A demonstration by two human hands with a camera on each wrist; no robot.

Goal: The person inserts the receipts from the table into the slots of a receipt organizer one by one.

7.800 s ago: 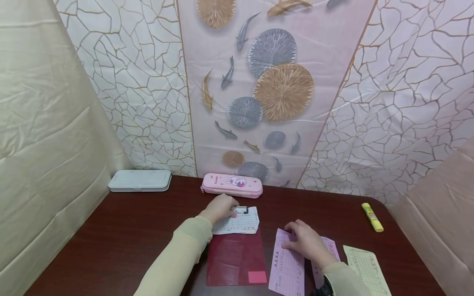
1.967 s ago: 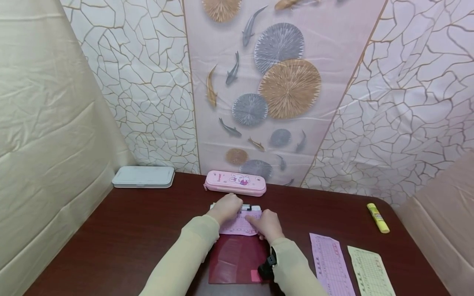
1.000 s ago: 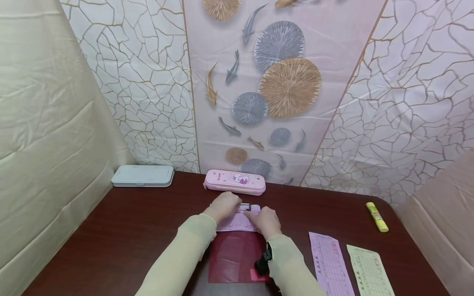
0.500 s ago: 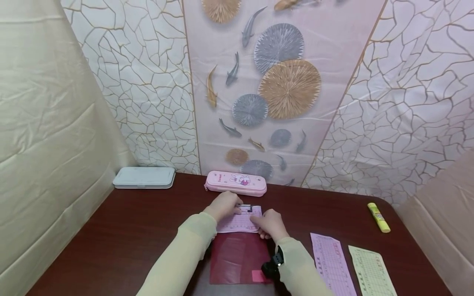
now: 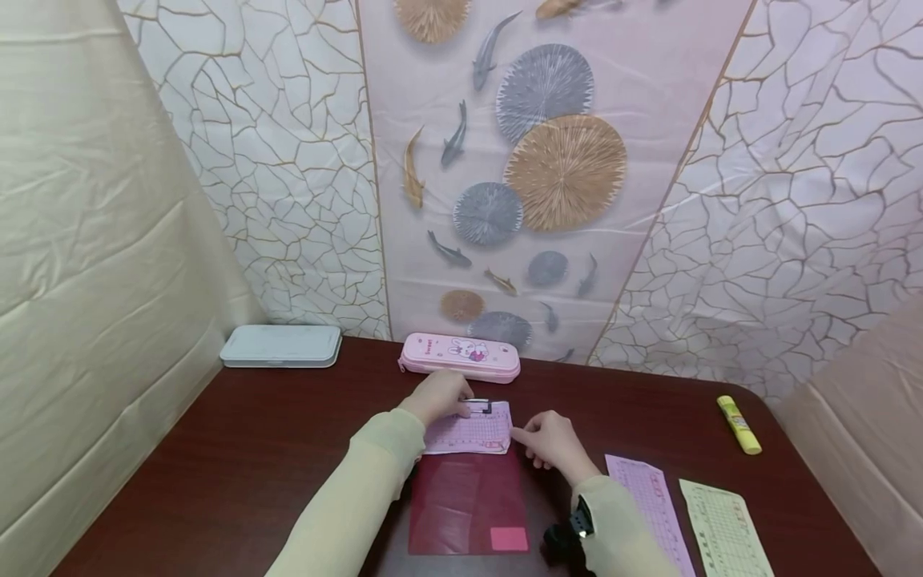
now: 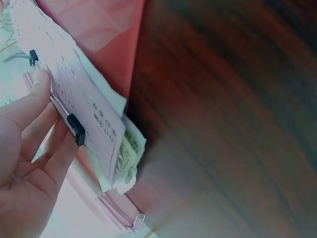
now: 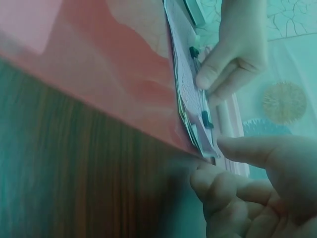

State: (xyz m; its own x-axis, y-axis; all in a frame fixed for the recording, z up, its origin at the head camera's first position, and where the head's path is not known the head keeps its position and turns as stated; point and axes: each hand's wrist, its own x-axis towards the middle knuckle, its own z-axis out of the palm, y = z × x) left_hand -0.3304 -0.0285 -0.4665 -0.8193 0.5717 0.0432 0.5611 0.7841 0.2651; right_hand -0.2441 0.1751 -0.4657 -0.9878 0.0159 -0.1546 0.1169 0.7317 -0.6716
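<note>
A dark red clip folder [image 5: 461, 501] lies on the table with a pink label at its lower right. Across its top, a purple printed slip [image 5: 472, 431] covers a stack of white and yellowish papers, whose ends show in the left wrist view. My left hand [image 5: 437, 398] pinches the metal clip [image 6: 55, 101] with black ends, thumb on its upper side and fingers behind. Just right of the slip's edge is my right hand [image 5: 554, 443], thumb stretched toward the slip's corner and fingers loosely bent. In the right wrist view its thumb and fingers [image 7: 213, 183] stand apart.
Another purple slip [image 5: 652, 505] and a pale yellow slip [image 5: 723, 525] lie on the right. Behind them is a yellow glue stick [image 5: 739, 425]. At the back edge stand a pink pencil case [image 5: 459, 358] and a pale flat case [image 5: 281, 347].
One purple slip has gone from the right side onto the stack under the clip, carried by my right hand. That hand has since drawn back rightward; my left stays at the clip.
</note>
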